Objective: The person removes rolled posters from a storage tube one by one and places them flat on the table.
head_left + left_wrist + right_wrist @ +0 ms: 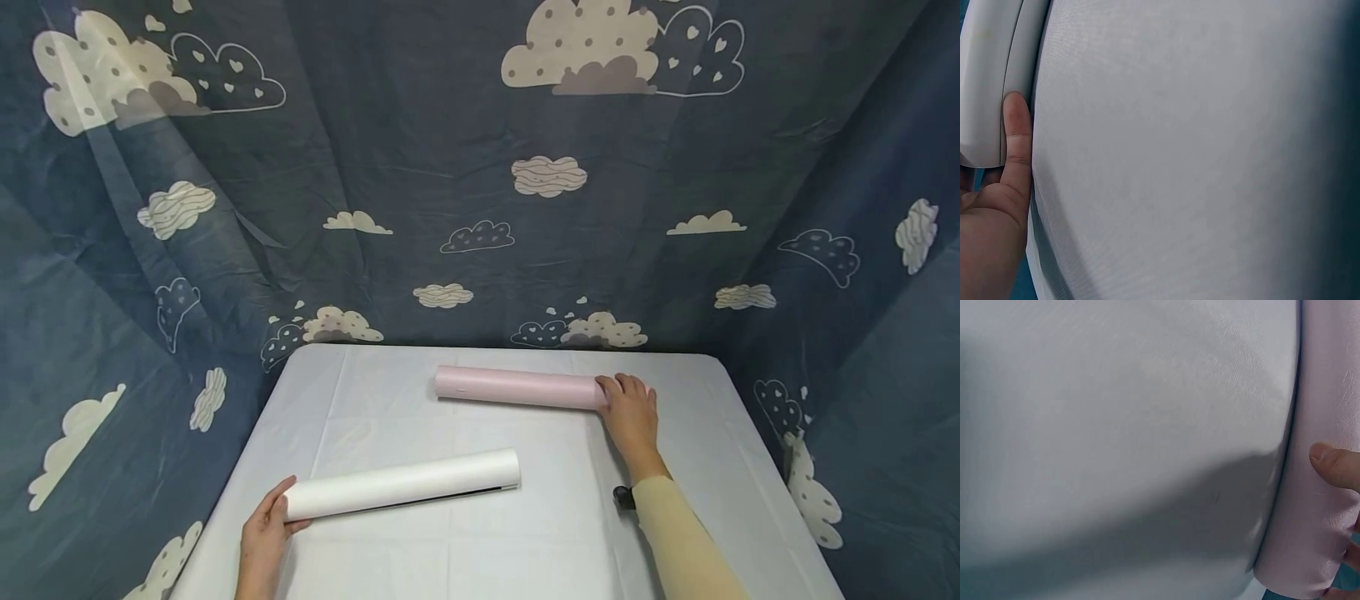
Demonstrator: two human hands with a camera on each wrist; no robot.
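Observation:
A long white roll (397,483) lies slanted across the near part of the table, a dark line along its lower edge. My left hand (262,533) grips its left end, and in the left wrist view the thumb (1018,134) lies along a seam on the roll's side. Farther back, a smooth pink roll (517,387) lies nearly level across the table. Its right end is held by my right hand (633,423), fingers over the top. In the right wrist view the thumb (1336,465) presses the pink surface, with other fingers partly hidden round the end.
Both rolls lie on a table with a white cloth (390,567). A dark curtain with cloud prints (420,167) hangs behind and at both sides. A small black device (623,498) sits at my right wrist, beside the pale yellow sleeve (678,537).

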